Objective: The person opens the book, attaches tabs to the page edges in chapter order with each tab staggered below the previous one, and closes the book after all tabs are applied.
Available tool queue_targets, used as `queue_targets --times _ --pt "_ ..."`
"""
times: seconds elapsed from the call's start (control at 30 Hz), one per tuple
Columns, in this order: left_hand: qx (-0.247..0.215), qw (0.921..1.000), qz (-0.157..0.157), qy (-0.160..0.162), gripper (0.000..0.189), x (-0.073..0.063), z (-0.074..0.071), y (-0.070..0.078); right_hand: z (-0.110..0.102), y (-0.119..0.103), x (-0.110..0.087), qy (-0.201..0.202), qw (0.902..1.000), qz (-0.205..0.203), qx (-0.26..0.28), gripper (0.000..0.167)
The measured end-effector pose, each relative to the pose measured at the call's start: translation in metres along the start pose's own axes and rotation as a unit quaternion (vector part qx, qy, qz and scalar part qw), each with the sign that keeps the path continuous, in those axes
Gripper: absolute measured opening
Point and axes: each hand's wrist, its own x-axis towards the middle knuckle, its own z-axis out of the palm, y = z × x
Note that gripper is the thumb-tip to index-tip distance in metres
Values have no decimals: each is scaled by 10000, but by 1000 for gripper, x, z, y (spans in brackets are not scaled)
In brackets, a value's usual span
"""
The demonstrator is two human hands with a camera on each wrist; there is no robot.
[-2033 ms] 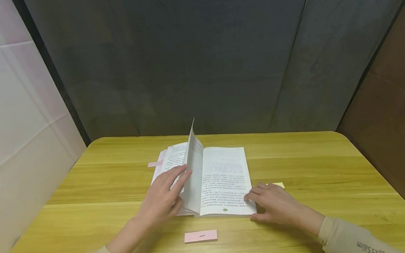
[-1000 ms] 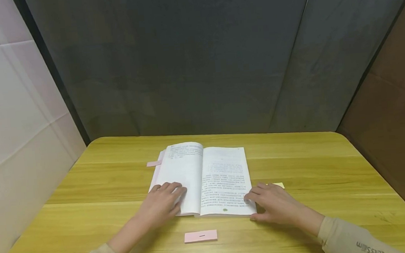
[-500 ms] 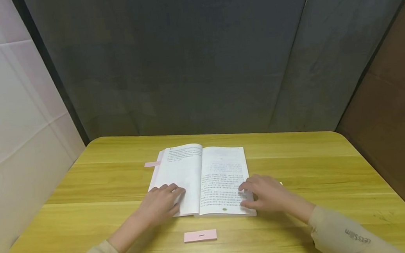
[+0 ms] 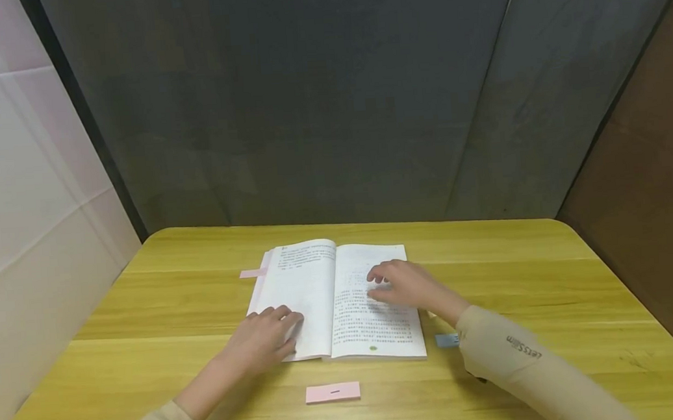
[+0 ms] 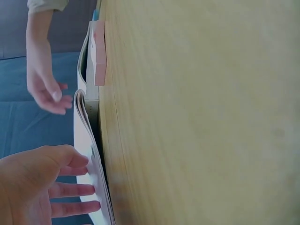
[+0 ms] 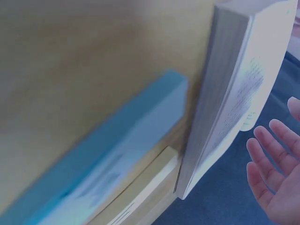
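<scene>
An open book with printed pages lies on the wooden table, most of its left page blank below a few lines. My left hand rests its fingertips on the lower part of that page; the left wrist view shows the fingers spread along the paper. Over the right page, my right hand hovers with nothing in it. In the right wrist view its fingers are loosely bent and apart from the paper. A pink sticky tab sticks out from the book's left edge.
A pink sticky-note pad with a dark stroke lies in front of the book. To the right are a blue pad, partly under the right sleeve, and a yellow pad. Dark panels stand behind the table.
My left hand has laid the turned leaf flat on the left side and stays on it. My right hand has left the right page's edge, moving up and leftward, uncovering the blue pad.
</scene>
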Motion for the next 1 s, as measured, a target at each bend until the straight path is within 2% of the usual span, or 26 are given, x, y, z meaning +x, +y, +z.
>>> queue_targets --times 0.2,0.47,0.8,1.0 --pt "-22 10000 28 -31 30 0 2 -1 2 -7 26 -137 9993 344 8 29" --pt "10 10000 40 -90 29 0 2 0 9 -20 51 -456 9978 478 -11 32" --pt "-20 10000 46 -35 30 -2 4 0 24 -31 67 -933 9924 803 28 42" --pt "-46 10000 10 -42 30 -3 4 -1 25 -36 70 -1039 9909 855 -74 46"
